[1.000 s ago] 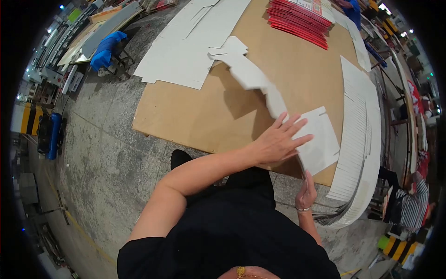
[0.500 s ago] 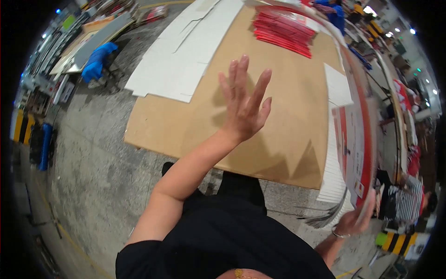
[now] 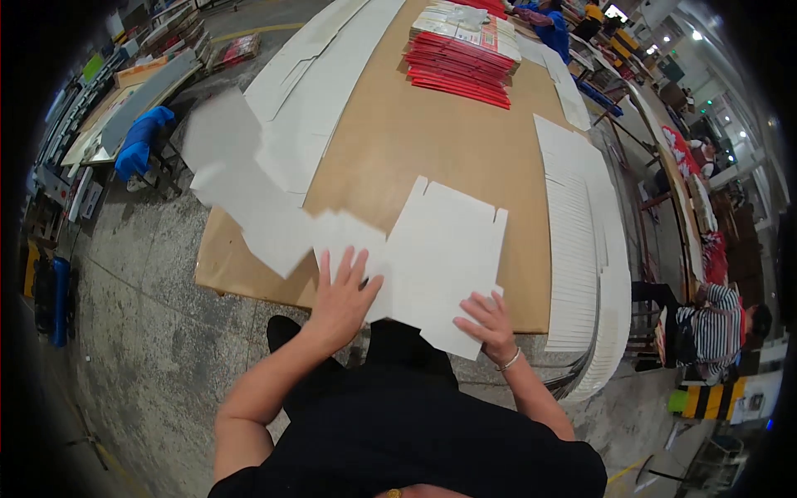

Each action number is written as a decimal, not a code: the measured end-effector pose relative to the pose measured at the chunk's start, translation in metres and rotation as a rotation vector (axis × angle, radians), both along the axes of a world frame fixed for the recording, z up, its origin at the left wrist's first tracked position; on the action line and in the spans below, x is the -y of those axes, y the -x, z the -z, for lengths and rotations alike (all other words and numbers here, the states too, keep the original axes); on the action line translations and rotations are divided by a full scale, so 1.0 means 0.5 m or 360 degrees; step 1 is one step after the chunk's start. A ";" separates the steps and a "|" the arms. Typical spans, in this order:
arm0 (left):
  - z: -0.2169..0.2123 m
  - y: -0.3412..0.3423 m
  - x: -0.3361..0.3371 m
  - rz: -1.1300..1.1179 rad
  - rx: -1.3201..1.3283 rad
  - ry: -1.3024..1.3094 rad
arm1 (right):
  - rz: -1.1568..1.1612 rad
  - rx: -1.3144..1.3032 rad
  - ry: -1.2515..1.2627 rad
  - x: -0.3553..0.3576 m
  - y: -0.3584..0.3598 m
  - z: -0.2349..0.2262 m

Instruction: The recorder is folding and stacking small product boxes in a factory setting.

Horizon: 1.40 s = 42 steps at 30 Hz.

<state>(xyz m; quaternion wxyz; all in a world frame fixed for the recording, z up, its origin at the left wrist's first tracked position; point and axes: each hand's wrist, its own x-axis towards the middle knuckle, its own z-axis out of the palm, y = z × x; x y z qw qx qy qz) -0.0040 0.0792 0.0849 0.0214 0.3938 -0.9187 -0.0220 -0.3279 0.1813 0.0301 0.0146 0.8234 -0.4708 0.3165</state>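
A large die-cut cardboard sheet [image 3: 448,257] lies with its plain white side up across the near part of the table; two slots cut its far edge. Its left section [image 3: 228,149] is raised and smeared by motion past the table's left side. My left hand [image 3: 343,299] is spread on the narrower flaps near the middle of the sheet. With fingers apart, my right hand [image 3: 488,319] rests on the sheet's near right edge, its thumb hidden. Neither palm's underside shows.
The brown-topped table [image 3: 390,149] bears a stack of red-edged folded cartons [image 3: 461,62] at the far end. White cardboard sheets [image 3: 311,62] lie along its left side. Overlapping white sheets [image 3: 573,224] line the right side. A person in a striped shirt [image 3: 712,328] is at far right.
The printed sheet from my right hand has swung left onto the table, white side up. My left hand has come down and nearer, onto the sheet; the view has shifted slightly.
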 end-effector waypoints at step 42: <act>0.206 0.131 -0.096 0.0042 0.0033 0.0018 | 0.0888 0.1695 -0.2372 -0.044 -0.186 0.021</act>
